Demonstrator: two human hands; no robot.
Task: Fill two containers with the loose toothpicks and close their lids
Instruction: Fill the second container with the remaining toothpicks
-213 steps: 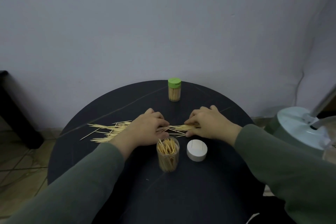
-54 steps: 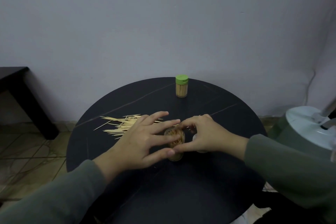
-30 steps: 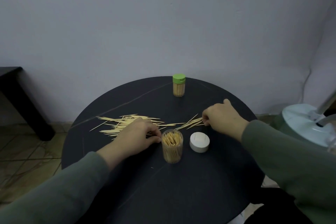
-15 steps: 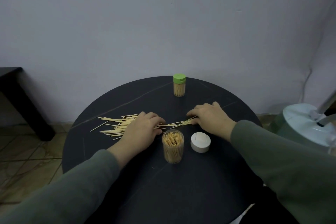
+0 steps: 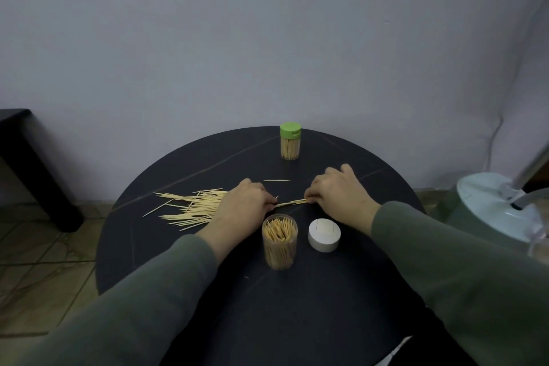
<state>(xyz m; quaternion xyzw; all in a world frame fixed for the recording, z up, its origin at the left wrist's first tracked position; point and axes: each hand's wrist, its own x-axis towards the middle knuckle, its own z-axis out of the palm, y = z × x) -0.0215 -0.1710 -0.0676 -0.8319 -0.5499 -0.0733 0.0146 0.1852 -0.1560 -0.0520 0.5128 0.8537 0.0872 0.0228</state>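
Both hands' fingers now pinch one thin wooden toothpick bundle (image 5: 292, 202) beyond the open clear cylinder (image 5: 279, 242).

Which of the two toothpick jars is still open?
The near jar, between the hands: no lid, toothpicks showing at its mouth, and its white lid lies beside it on the table. The far jar wears a green cap.

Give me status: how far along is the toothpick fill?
Done: green-lidded container stands closed and filled at the back. In hand: left hand and right hand pinch a small toothpick bundle between them. Left: loose pile and one stray toothpick remain; open container still lacks its white lid.
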